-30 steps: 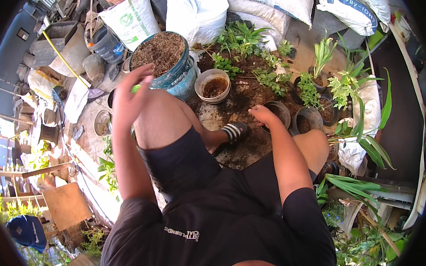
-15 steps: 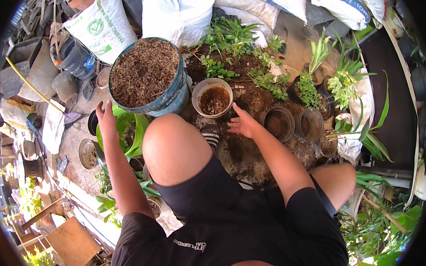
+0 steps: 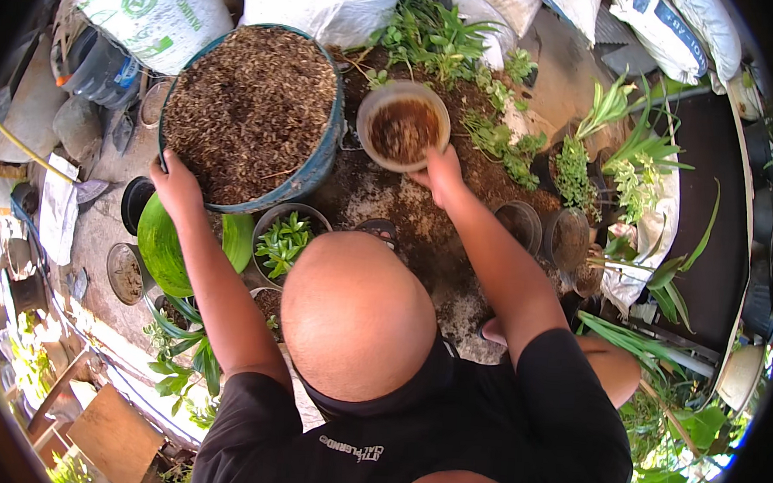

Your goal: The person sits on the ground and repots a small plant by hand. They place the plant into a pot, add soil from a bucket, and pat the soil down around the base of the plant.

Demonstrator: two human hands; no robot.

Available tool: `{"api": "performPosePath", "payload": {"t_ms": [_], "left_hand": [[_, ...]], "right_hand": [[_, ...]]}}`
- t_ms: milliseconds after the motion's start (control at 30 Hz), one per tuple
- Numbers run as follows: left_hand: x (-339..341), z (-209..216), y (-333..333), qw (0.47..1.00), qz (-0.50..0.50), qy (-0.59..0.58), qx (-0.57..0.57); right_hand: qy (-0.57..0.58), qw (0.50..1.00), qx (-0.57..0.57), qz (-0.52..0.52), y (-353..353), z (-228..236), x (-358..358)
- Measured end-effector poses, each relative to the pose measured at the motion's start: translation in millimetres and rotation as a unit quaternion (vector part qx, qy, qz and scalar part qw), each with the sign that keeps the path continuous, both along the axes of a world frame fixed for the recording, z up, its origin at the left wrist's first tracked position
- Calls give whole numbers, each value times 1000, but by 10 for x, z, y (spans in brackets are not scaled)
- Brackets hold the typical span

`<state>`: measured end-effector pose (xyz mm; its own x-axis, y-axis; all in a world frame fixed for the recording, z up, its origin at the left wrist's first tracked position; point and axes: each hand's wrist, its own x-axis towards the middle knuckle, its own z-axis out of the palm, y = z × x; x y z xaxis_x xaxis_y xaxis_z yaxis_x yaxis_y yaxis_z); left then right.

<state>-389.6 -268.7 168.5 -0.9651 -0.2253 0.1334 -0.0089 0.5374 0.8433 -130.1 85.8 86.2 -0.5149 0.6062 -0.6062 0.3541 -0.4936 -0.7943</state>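
A large blue bucket (image 3: 315, 178) full of brown, crumbly planting mix (image 3: 252, 112) stands at the left, its mouth tipped toward me. My left hand (image 3: 180, 185) is closed over the near-left part of its rim. Right of the bucket, my right hand (image 3: 443, 178) grips the near-right side of a pale plastic pot (image 3: 372, 108). Inside that pot lies some reddish-brown soil (image 3: 404, 130). The fingertips of my right hand are partly hidden under the pot.
Near my left forearm stand a bright green pot (image 3: 161, 247) and a dark pot with a leafy plant (image 3: 287, 245). Uprooted greenery (image 3: 432, 34) lies on soil beyond the pale pot. Potted plants (image 3: 574, 168) and used pots (image 3: 569, 236) line the right side. White sacks (image 3: 316, 9) stand behind.
My left hand has come onto the bucket's rim. My right hand has moved from open beside the pale pot to gripping it. My raised knee has shifted, and the view has moved.
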Motion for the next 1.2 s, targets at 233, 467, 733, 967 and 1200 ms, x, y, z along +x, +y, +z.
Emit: {"api": "performPosePath", "payload": {"t_ms": [233, 467, 733, 967, 1200], "left_hand": [[-105, -96, -111, 998, -38, 36, -30], [-80, 48, -82, 1000, -19, 1, -1], [-198, -51, -59, 1000, -26, -12, -10], [-656, -178, -509, 995, -60, -55, 52], [-323, -33, -108, 995, -77, -40, 55]], "right_hand": [[-51, 997, 25, 57, 339, -39, -557], [65, 979, -190, 29, 29, 0, -856], [58, 983, -167, 59, -179, -236, -693], [41, 981, -171, 86, -504, -162, -259], [34, 968, -227, 103, -555, -390, 674]]}}
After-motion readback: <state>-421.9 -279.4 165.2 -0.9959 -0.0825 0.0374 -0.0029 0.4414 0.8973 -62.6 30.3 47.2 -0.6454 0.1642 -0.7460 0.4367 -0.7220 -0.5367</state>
